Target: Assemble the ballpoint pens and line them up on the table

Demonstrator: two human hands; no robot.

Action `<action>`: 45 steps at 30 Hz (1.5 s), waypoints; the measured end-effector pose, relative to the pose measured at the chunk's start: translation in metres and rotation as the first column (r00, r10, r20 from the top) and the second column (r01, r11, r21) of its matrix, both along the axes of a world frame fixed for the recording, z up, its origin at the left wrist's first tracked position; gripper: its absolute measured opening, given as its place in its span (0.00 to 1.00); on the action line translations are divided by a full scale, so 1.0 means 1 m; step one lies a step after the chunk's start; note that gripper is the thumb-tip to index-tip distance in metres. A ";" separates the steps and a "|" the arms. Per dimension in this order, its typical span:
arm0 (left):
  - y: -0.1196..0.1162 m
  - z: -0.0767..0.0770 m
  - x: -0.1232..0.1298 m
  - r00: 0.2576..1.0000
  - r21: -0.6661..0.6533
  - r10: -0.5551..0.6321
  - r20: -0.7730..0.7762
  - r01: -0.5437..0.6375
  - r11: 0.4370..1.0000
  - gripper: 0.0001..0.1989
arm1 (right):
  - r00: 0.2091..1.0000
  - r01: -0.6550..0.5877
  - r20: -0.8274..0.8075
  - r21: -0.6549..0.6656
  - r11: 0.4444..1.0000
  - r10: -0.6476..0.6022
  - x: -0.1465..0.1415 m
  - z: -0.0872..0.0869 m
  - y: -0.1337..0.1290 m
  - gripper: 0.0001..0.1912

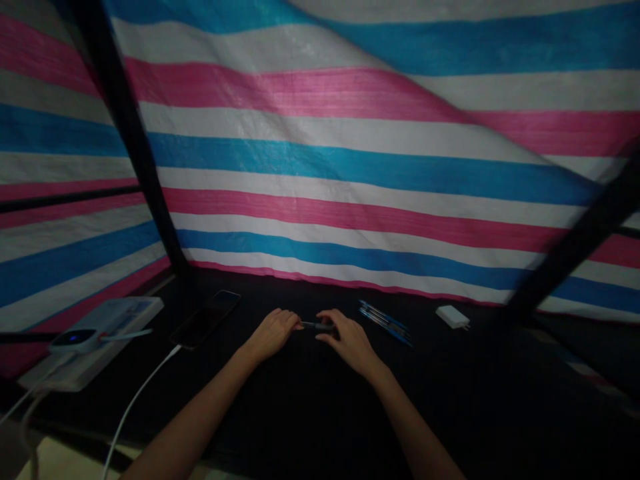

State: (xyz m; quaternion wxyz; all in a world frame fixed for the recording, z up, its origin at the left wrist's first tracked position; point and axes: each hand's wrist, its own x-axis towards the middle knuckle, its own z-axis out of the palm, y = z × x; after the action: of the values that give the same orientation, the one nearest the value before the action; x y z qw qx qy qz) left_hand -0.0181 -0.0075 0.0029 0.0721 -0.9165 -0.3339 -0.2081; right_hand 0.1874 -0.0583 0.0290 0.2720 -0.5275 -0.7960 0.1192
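Over the black tabletop (pixel 305 400) a slim dark pen (pixel 314 325) lies level between my two hands. My left hand (pixel 274 333) is closed on its left end, with the fingers curled together. The right end of the pen runs into the curl of my right hand (pixel 350 340). There the thumb and index finger arch apart, and the exact contact is partly hidden. Just right of my right hand, several blue-and-clear pens (pixel 385 322) lie side by side on the table.
A dark phone (pixel 206 320) lies at left, joined to a white cable (pixel 143 390). Left of it, a pale box (pixel 125 327) carries a small device (pixel 75 339) with a lit display. A white charger plug (pixel 453 317) sits at right. Striped sheeting (pixel 340 153) and black posts (pixel 135 133) border the table.
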 end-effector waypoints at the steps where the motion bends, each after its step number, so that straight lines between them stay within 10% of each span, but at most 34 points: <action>1: 0.000 0.000 0.000 1.000 0.004 -0.005 0.003 0.005 1.000 0.10 | 1.000 -0.005 -0.005 0.013 1.000 0.005 -0.001 0.000 0.000 0.12; 11: -0.004 0.002 0.001 0.993 0.170 -0.102 -0.067 0.112 0.979 0.10 | 0.996 -0.081 -0.050 -0.244 0.966 0.071 0.006 -0.004 0.004 0.17; 21: -0.004 0.000 0.009 0.982 0.208 -0.174 -0.075 0.186 0.960 0.13 | 0.993 -0.110 0.031 -0.031 0.993 0.111 -0.009 -0.009 -0.003 0.17; 25: -0.001 0.005 0.001 0.994 0.169 0.025 0.105 -0.043 0.985 0.28 | 1.000 0.005 0.026 0.050 0.999 -0.006 0.009 -0.013 0.007 0.19; 29: 0.012 0.001 -0.014 0.970 0.107 0.183 0.159 -0.201 0.974 0.23 | 0.977 0.192 0.060 0.147 0.970 -0.203 0.020 -0.008 0.010 0.19; 33: 0.017 -0.004 -0.020 0.975 0.012 0.197 0.103 -0.199 0.980 0.15 | 0.886 0.356 0.215 0.255 0.899 -0.411 0.018 -0.001 0.009 0.18; 45: 0.015 -0.006 -0.016 0.983 -0.055 0.152 0.101 -0.147 0.988 0.15 | 0.792 0.510 0.303 0.148 0.847 -0.530 0.014 -0.004 0.009 0.21</action>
State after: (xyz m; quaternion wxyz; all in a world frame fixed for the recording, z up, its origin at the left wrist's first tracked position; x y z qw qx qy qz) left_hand -0.0341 0.0076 -0.0026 0.0481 -0.8781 -0.4098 -0.2422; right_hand 0.2009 -0.0491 0.0248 0.1714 -0.7300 -0.6574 -0.0744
